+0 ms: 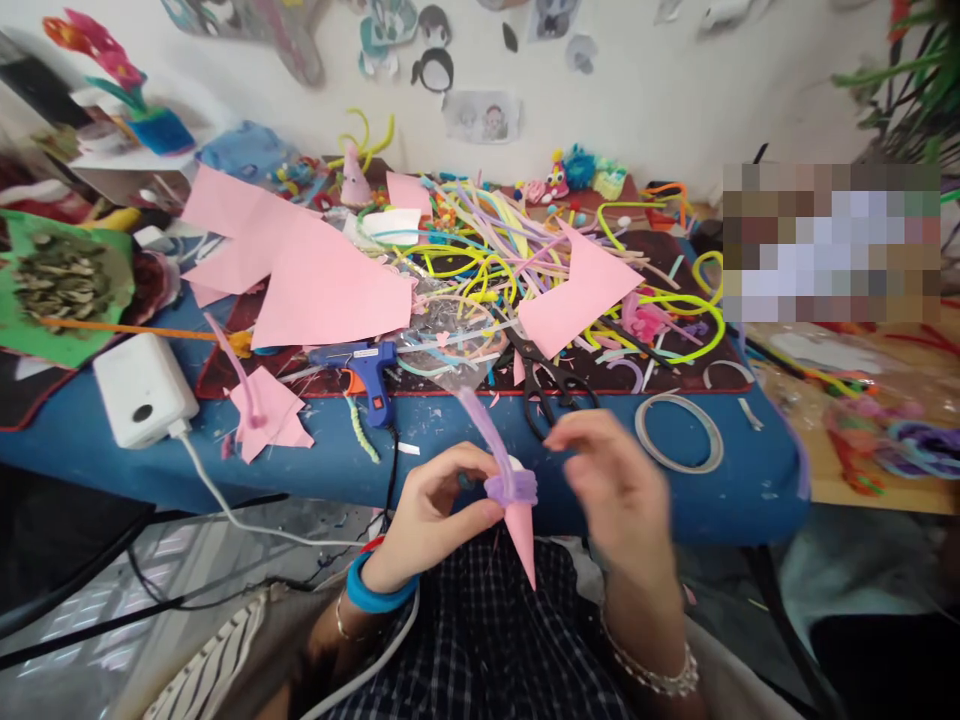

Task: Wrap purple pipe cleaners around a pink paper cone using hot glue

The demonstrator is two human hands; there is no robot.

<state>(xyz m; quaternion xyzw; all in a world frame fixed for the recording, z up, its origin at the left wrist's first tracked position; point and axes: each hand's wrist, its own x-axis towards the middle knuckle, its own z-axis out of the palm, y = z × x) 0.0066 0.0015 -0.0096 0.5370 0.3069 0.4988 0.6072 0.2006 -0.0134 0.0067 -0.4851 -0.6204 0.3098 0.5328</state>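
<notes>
My left hand [450,510] pinches a pink cone [521,545] between thumb and fingers, its tip pointing down above my lap. A purple pipe cleaner [511,488] is wound round the cone's wide end, and its loose length [486,430] sticks up and to the left. To the right of the cone, my right hand [619,490] hovers apart from it, slightly blurred, with bent fingers apart and nothing visible in them. Black scissors [551,385] lie on the table just beyond that hand. A blue hot glue gun [371,375] rests further left.
Pink sheets [330,285] and a heap of pipe cleaners [487,240] cover the table's back. A tape ring [679,433] lies at the right. Left are a white box [146,390] with a cable and a pink cutout [271,415] carrying a purple stem.
</notes>
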